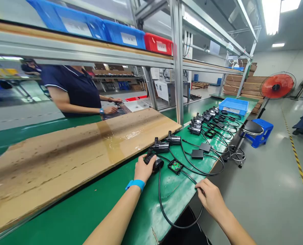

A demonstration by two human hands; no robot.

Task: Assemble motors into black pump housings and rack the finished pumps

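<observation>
My left hand [144, 169], with a blue band at the wrist, is wrapped round a small black pump [157, 164] on the green bench. A black cable [162, 207] runs from this pump and loops past the bench's front edge toward my right hand [210, 194]. The fingers of my right hand pinch a black cable at that edge. Between my hands lies an open black box [175, 166] showing a green circuit board. Two more black pumps [161, 145] stand just beyond my left hand. Nearby lie two flat black boxes [197, 154] with cables.
A row of several pumps [196, 126] and tangled cables stretches along the green bench [110, 200] to a blue tray [234, 106]. A cardboard sheet [90, 149] covers the left side. A metal post [177, 68] rises behind. Across the bench stands a co-worker [72, 90]. A stool [252, 128] stands right.
</observation>
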